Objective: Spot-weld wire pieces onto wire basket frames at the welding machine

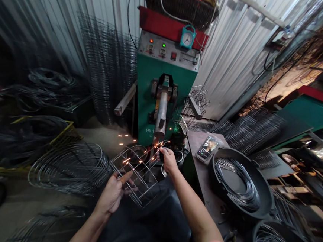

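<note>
A wire grid rack [138, 173] is held out in front of me under the steel arm [161, 115] of a green welding machine [164, 80]. Sparks fly where the rack's far edge meets the arm's tip. My left hand [114, 193] grips the rack's near left side, thumb on top. My right hand [168, 159] is closed on the rack's far right corner, close to the sparks.
Stacks of wire rings [71, 166] lie on the floor at left. A side table [199, 165] at right carries a phone [207, 149] and a black pan [263, 207] of wire loops. Finished wire baskets [193, 106] sit beside the machine. Corrugated metal walls stand behind.
</note>
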Motion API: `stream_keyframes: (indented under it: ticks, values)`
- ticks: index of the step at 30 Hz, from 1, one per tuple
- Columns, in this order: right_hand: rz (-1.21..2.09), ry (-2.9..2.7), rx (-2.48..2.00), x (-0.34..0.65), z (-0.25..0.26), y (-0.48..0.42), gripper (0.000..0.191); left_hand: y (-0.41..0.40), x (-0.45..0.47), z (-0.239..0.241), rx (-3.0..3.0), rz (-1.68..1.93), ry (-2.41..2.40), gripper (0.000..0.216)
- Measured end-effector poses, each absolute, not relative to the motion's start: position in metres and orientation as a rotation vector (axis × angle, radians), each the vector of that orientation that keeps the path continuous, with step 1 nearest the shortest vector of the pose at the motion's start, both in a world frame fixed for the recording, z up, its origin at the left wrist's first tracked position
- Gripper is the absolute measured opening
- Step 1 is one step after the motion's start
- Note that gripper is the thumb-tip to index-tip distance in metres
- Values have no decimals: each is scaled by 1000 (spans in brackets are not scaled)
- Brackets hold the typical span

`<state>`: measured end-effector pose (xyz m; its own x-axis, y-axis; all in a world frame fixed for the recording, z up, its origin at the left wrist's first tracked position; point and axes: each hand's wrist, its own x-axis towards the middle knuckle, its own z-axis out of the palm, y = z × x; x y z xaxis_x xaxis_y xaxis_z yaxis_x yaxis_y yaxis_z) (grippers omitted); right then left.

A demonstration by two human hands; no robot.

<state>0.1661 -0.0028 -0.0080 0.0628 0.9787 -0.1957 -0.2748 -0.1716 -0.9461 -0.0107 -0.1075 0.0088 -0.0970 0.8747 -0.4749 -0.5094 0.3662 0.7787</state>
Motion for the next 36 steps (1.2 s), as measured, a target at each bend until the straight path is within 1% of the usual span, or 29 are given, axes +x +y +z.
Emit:
stream_keyframes:
  ticks: [2, 5, 8, 11, 16, 21, 26, 33, 36]
  values:
    - [1407, -900, -1210, 174, -8, -10, 28, -108, -11, 9, 414, 1219, 1163, 47]
    - [1380, -1187, -1295, 190, -10, -37, 30, -109, -8, 5, 431, 1257, 1170, 51]
    - [1385, -1525, -1356, 200, -15, -77, 28, -113, -3, 0, 446, 1320, 1194, 54]
    - [1348, -1662, -1359, 199, -22, -104, 25, -116, 2, -4, 460, 1364, 1165, 54]
    - [1250, -1631, -1379, 194, -35, -105, 22, -117, 8, -12, 421, 1421, 1155, 51]
    - [1248, -1574, -1349, 193, -45, -94, 26, -113, 10, -17, 412, 1468, 1141, 46]
    - [1266, -1528, -1302, 187, -43, -92, 30, -114, 4, -11, 390, 1466, 1098, 47]
    - [1316, -1483, -1279, 186, -39, -90, 29, -111, 2, -5, 366, 1450, 1121, 41]
    - [1325, -1501, -1255, 182, -41, -95, 32, -107, -2, -4, 400, 1422, 1127, 38]
